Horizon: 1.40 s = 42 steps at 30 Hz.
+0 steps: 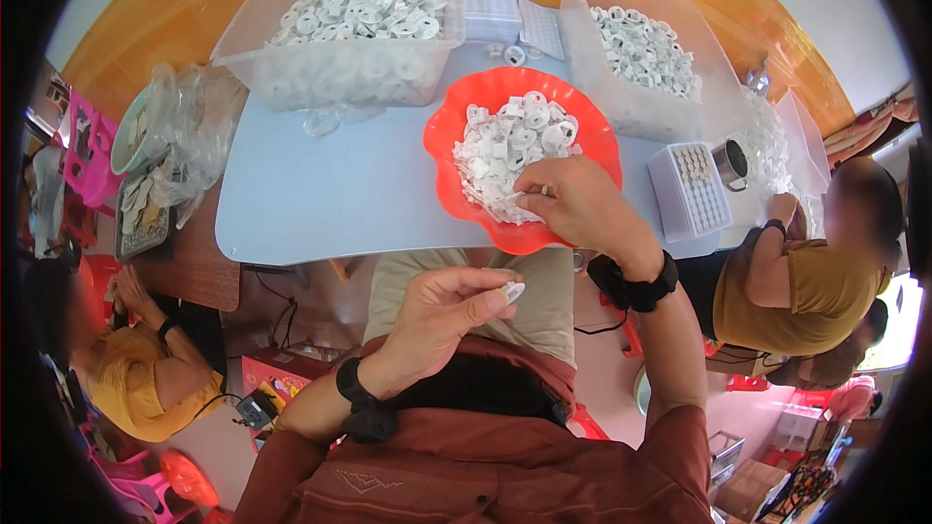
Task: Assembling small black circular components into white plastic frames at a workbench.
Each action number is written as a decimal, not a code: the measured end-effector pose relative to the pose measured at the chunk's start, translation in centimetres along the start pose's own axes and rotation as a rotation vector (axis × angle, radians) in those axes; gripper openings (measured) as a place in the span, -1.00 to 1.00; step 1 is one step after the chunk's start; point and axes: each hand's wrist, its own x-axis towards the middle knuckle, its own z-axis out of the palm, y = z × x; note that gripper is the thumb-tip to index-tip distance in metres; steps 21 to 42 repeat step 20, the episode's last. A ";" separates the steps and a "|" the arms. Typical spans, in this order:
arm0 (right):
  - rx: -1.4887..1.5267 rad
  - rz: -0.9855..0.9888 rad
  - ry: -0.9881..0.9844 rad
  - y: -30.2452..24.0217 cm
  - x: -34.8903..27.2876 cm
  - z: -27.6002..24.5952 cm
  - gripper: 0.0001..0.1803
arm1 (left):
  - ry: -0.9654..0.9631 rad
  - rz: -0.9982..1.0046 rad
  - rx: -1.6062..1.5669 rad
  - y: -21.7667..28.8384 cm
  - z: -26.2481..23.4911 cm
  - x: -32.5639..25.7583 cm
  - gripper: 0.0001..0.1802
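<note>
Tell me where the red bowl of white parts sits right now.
In the head view, the red bowl sits on the pale table's near edge, right of centre, under the right hand.

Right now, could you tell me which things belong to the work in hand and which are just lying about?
In use:
left hand pinching a small white part
right hand in the red bowl

Lying about:
clear bins
grid tray
metal cup
plastic bags

A small hand-assembly workshop — clear plastic bins (pixel 340 49) heaped with small white plastic parts crowd the far edge of a pale blue tabletop (pixel 320 184), beside gridded sorting trays (pixel 689 189), while other workers (pixel 806 272) sit along its sides — bagged parts (pixel 189 126) piled at the left edge.
</note>
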 end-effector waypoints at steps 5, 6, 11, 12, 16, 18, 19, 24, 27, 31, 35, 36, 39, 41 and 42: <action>0.029 -0.028 0.011 -0.1 -0.3 -0.1 -0.83 | 0.007 0.019 -0.029 0.1 0.1 0.0 -0.76; 0.029 -0.029 0.012 -0.1 -0.3 0.0 -0.83 | 0.007 0.020 -0.027 0.1 0.1 0.0 -0.76; 0.244 0.086 0.079 -0.9 -0.7 -0.1 -0.87 | 0.020 0.025 -0.028 0.2 0.3 0.1 -0.77; 0.245 0.085 0.081 -1.0 -0.7 -0.1 -0.87 | 0.021 0.026 -0.027 0.2 0.3 0.1 -0.77; 0.339 0.163 0.113 -0.7 -0.8 0.0 -0.90 | 0.015 0.033 -0.030 0.3 0.6 0.1 -0.77; 0.368 0.153 0.132 -0.4 -0.9 0.1 -0.90 | 0.014 0.036 -0.029 0.2 0.6 0.1 -0.77; 0.376 0.136 0.147 -0.2 -0.9 0.2 -0.89 | 0.013 0.032 -0.023 0.2 0.6 0.1 -0.77; 0.384 0.117 0.161 0.0 -1.0 0.3 -0.88 | 0.012 0.028 -0.017 0.1 0.6 0.2 -0.77; 0.384 0.117 0.161 0.0 -1.0 0.3 -0.88 | 0.012 0.028 -0.017 0.1 0.6 0.2 -0.77; 0.384 0.117 0.161 0.0 -1.0 0.3 -0.88 | 0.012 0.028 -0.017 0.1 0.6 0.2 -0.77; 0.384 0.117 0.161 0.0 -1.0 0.3 -0.88 | 0.012 0.028 -0.017 0.1 0.6 0.2 -0.77; 0.384 0.117 0.161 0.0 -1.0 0.3 -0.88 | 0.012 0.028 -0.017 0.1 0.6 0.2 -0.77; 0.384 0.117 0.161 0.0 -1.0 0.3 -0.88 | 0.012 0.028 -0.017 0.1 0.6 0.2 -0.77; 0.384 0.117 0.161 0.0 -1.0 0.3 -0.88 | 0.012 0.028 -0.017 0.1 0.6 0.2 -0.77; 0.384 0.117 0.161 0.0 -1.0 0.3 -0.88 | 0.012 0.028 -0.017 0.1 0.6 0.2 -0.77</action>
